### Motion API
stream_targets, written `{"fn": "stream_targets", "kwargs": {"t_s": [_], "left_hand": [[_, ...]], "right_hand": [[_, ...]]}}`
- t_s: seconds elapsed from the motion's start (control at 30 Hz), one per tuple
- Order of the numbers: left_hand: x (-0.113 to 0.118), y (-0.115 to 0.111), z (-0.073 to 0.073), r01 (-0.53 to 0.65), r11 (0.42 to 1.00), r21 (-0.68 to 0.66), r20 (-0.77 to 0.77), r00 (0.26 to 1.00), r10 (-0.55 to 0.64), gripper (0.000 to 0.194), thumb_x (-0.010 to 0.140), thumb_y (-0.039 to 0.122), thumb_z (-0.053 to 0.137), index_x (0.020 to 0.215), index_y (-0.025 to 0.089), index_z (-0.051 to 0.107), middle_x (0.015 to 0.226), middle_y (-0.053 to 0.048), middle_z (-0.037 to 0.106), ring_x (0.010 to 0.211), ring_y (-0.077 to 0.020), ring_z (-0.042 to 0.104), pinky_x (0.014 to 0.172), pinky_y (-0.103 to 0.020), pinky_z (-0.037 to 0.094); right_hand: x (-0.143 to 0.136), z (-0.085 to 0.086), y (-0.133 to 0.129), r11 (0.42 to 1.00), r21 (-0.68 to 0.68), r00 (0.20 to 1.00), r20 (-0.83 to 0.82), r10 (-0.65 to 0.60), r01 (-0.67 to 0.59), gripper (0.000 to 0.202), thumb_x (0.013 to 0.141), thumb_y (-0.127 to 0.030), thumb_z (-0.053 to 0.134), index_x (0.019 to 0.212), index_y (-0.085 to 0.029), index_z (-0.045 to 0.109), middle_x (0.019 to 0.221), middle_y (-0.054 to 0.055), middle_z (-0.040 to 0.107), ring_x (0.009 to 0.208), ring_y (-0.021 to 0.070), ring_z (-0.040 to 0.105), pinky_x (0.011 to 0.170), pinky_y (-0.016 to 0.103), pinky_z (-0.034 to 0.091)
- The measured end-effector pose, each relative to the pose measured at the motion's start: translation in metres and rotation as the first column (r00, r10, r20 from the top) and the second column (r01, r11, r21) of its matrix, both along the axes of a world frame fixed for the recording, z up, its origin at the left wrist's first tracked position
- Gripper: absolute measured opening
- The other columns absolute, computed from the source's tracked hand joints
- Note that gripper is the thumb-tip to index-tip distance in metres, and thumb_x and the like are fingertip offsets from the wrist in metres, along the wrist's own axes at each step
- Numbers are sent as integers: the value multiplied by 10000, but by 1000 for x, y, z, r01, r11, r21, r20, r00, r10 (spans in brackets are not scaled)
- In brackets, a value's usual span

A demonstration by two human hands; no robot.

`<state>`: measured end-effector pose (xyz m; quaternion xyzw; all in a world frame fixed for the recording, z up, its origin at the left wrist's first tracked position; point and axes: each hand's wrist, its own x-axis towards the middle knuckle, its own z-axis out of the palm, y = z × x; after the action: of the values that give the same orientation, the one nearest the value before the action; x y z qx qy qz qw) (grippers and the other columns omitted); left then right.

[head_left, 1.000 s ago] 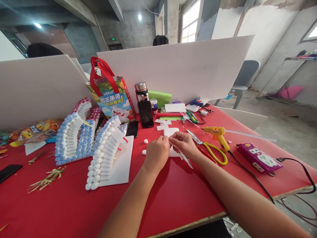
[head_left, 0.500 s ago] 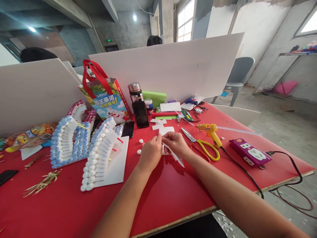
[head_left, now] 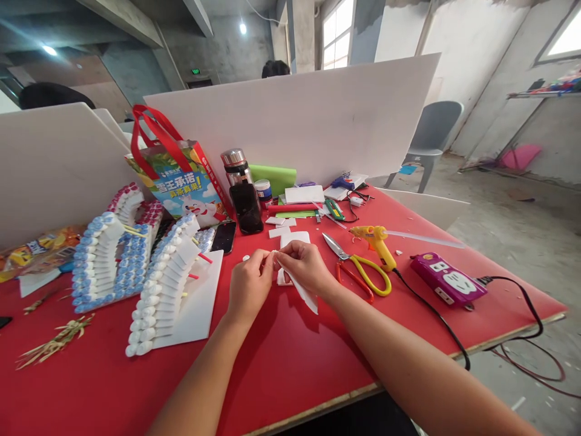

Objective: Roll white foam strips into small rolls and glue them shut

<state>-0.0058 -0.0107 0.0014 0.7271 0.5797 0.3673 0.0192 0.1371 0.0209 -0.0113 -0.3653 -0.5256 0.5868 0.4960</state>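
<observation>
My right hand (head_left: 303, 265) is closed on a strip of white paper or tissue (head_left: 307, 298), which hangs down below its fingers. My left hand (head_left: 250, 283) meets it with thumb and forefinger pinched at a tiny white bit between the two hands; its exact form is too small to tell. Beneath the hands lie white sheets (head_left: 296, 237) on the red table. A small white ball (head_left: 246, 257) sits just beyond my left hand. To the left stands a curved white model (head_left: 157, 290) edged with rows of white balls, on a white board (head_left: 202, 309).
Scissors (head_left: 363, 272) with yellow and red handles, a yellow glue gun (head_left: 376, 239) and a purple power box (head_left: 449, 280) with cables lie right. A flask (head_left: 236, 166), phones (head_left: 224, 237) and a bag (head_left: 181, 188) stand or lie behind. Blue-and-white models (head_left: 97, 260) are at left.
The view has shifted, so the table things appear farther left. My hands stay together, and my left fingers have drawn slightly away from the right ones. One white ball is now hidden.
</observation>
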Motion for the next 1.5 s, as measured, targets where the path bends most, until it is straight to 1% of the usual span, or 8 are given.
{"fn": "stream_targets", "kwargs": {"t_s": [0.2,0.37,0.67,0.83,0.97,1.17,1.33,1.5], "left_hand": [[-7,6,-7,90,985,149,-272,961,-47,214,991,226,463,905,166,650,746,-46,715,629,-171,652,609,-274,424],[-13,12,-13,172,967,190,-338,936,-100,240,977,176,456,1052,138,680,852,-96,751,749,-204,705,677,-300,499],[-8,6,-6,287,957,37,169,942,-289,280,963,248,540,1167,164,713,896,-70,741,768,-159,681,735,-273,540],[-2,4,-5,315,930,-189,606,783,-142,354,916,382,620,1188,177,717,789,-27,687,643,-139,622,637,-266,529],[-1,6,-5,349,894,-282,725,687,-39,396,870,409,676,1174,158,722,681,0,630,590,-123,562,598,-253,492],[-5,6,-5,294,932,-212,599,793,-114,312,900,377,631,1112,177,741,864,-51,683,696,-140,598,648,-251,484],[-6,5,-1,224,964,-143,374,914,-157,255,938,311,568,1088,184,730,959,-77,677,809,-166,629,692,-256,488],[-10,6,0,263,956,-131,388,901,-195,236,951,324,556,1042,189,727,900,-54,646,763,-151,617,699,-258,490]], "right_hand": [[0,-1,1,998,51,987,153,-56,49,139,788,-253,634,679,-181,587,614,18,679,494,125,606,445,212,427],[0,2,1,989,-142,999,-27,45,-48,163,755,-278,672,673,-191,560,527,-13,630,418,147,593,418,249,459],[7,17,0,972,-233,994,-110,21,-46,110,703,-203,656,655,-153,571,580,14,666,388,82,512,375,202,408],[6,12,2,996,-85,1000,-27,16,-19,77,753,-212,601,707,-175,552,587,-4,657,414,103,545,413,223,438],[5,6,1,997,77,987,163,-13,0,83,807,-234,564,741,-198,528,602,-16,651,473,126,593,468,236,462],[8,8,0,955,296,881,447,-152,15,112,840,-240,551,740,-194,566,680,-9,662,591,117,561,559,228,382],[8,4,2,946,325,857,486,-169,2,137,873,-283,552,773,-198,590,728,0,662,646,128,537,601,238,358],[8,4,0,944,329,869,465,-168,6,115,849,-248,548,748,-200,576,695,-10,641,628,123,524,585,234,345]]}}
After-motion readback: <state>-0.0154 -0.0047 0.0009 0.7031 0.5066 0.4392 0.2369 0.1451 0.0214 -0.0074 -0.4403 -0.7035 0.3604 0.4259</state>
